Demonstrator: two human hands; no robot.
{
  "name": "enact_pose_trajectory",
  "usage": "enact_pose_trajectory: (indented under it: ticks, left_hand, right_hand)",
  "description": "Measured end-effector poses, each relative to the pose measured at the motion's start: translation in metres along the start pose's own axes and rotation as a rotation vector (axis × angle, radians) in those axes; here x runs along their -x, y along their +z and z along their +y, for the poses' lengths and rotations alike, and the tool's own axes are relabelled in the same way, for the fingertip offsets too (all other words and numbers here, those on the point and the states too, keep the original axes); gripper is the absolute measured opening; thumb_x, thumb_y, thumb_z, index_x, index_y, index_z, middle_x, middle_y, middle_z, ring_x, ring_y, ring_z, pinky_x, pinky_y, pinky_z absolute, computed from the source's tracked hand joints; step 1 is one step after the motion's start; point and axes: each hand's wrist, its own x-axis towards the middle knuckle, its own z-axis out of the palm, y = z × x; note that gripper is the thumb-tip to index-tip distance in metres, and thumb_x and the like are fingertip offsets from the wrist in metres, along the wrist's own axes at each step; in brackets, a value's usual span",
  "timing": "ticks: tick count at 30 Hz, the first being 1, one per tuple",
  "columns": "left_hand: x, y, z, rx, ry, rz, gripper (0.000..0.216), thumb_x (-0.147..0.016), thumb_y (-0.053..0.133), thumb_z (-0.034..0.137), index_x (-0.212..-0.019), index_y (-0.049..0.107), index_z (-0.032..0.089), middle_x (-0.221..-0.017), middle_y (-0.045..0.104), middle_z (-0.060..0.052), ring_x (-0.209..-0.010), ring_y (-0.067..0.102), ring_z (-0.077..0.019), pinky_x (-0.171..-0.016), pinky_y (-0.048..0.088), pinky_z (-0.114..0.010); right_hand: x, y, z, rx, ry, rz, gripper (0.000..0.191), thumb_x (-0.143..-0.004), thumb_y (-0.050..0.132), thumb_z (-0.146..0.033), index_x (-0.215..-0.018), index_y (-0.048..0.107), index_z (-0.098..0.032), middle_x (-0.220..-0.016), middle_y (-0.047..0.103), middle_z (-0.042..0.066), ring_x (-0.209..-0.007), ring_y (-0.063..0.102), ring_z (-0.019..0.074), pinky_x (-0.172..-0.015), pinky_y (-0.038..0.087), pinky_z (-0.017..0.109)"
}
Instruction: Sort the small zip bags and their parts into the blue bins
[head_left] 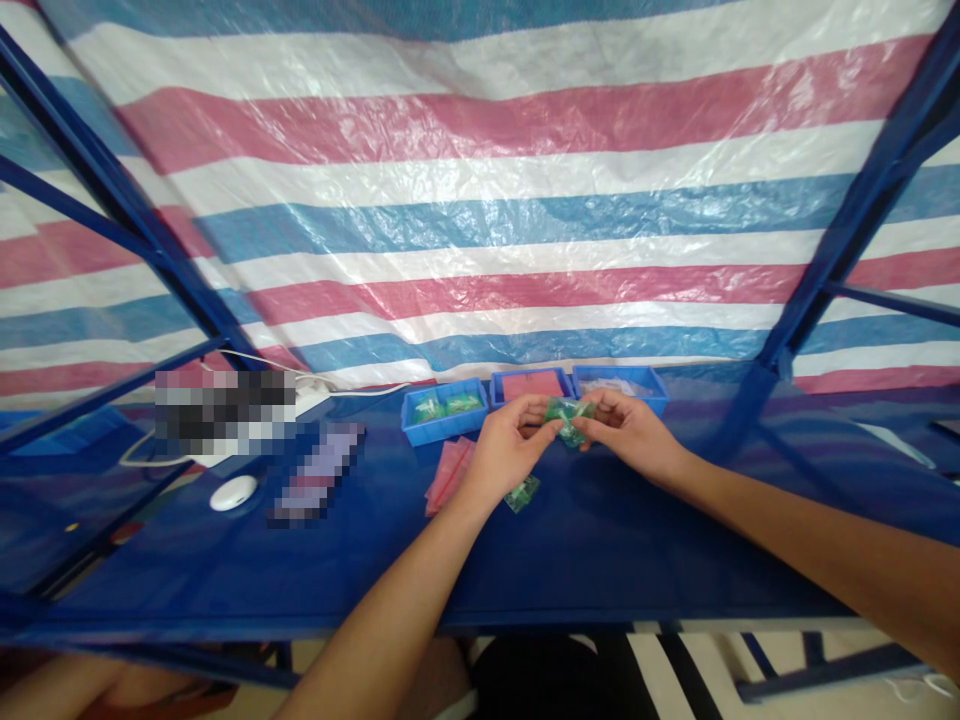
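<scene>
Between my two hands is a small green-tinted clear plastic bag (pixel 568 424), held up over the blue table. My left hand (pixel 511 445) pinches its left side, and my right hand (pixel 624 430) pinches its right side. What lies inside the bag is too small to make out. Beneath my left wrist, another green bag (pixel 523 493) rests on the table. Just left of that wrist lie pink plastic bags (pixel 450 474), partly covered by my forearm.
Behind my hands stand a blue bin (pixel 444 429) of green bags, a bin with pink sheets (pixel 531 386) and a bin with clear packets (pixel 616 388). Left are a white round object (pixel 233 493) and cables. Blue frame posts flank a striped tarp (pixel 525 230). Another person's arm (pixel 82 685) shows lower left.
</scene>
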Motion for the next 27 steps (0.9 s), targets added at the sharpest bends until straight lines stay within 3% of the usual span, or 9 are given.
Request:
enact_pose_trajectory:
  ticks: [3,7,11,16,23,27]
  left_hand:
    - [0.0,-0.003,0.007,-0.153,0.097,0.102,0.023,-0.092,0.073,0.028,-0.113,0.073,0.019,-0.118,0.072,-0.011,-0.104,0.072,-0.0213,-0.083,0.064,-0.033]
    - [0.003,-0.003,0.013,-0.206,0.179,-0.005,0.026,-0.093,0.072,0.03,-0.117,0.075,0.021,-0.123,0.067,-0.011,-0.106,0.071,-0.0208,-0.085,0.064,-0.033]
    - [0.007,0.003,0.01,-0.265,0.233,-0.121,0.045,-0.089,0.076,0.029,-0.133,0.067,0.022,-0.135,0.063,-0.012,-0.119,0.067,-0.0244,-0.094,0.063,-0.036]
    - [0.005,0.003,0.005,-0.439,0.253,-0.03,0.032,-0.098,0.054,0.011,-0.126,0.068,0.02,-0.124,0.07,-0.011,-0.118,0.066,-0.0249,-0.108,0.053,-0.045]
    - [0.007,0.004,0.017,-0.487,0.256,0.009,0.025,-0.104,0.049,0.022,-0.12,0.068,0.021,-0.114,0.069,-0.01,-0.111,0.066,-0.0244,-0.102,0.055,-0.04]
    - [0.01,0.006,0.017,-0.478,0.28,-0.002,0.031,-0.103,0.052,0.024,-0.133,0.061,0.023,-0.127,0.069,-0.01,-0.118,0.066,-0.0257,-0.107,0.054,-0.043]
  right_hand:
    - [-0.003,-0.003,0.003,0.011,-0.009,0.095,0.04,-0.079,0.083,-0.05,-0.096,0.057,-0.025,-0.079,0.068,-0.001,-0.063,0.066,0.0168,-0.059,0.06,0.032]
    - [-0.004,-0.006,0.005,0.081,-0.054,0.114,0.035,-0.082,0.081,-0.044,-0.093,0.053,-0.027,-0.072,0.063,-0.005,-0.055,0.06,0.0139,-0.051,0.054,0.028]
    - [0.003,0.001,0.0,0.049,-0.073,0.01,0.032,-0.082,0.083,-0.044,-0.096,0.06,-0.025,-0.091,0.07,0.0,-0.075,0.069,0.0182,-0.066,0.063,0.033]
    - [0.009,0.01,-0.003,0.026,-0.088,-0.097,0.036,-0.089,0.076,-0.047,-0.114,0.066,-0.024,-0.116,0.072,0.009,-0.106,0.07,0.0256,-0.086,0.065,0.041]
    - [0.005,0.003,0.005,0.089,-0.146,0.051,0.046,-0.088,0.078,-0.045,-0.125,0.057,-0.028,-0.118,0.068,0.007,-0.108,0.067,0.0228,-0.086,0.063,0.037]
    - [0.002,-0.001,0.005,0.087,-0.137,0.035,0.048,-0.088,0.077,-0.047,-0.128,0.058,-0.029,-0.117,0.068,0.007,-0.109,0.068,0.0237,-0.089,0.063,0.038]
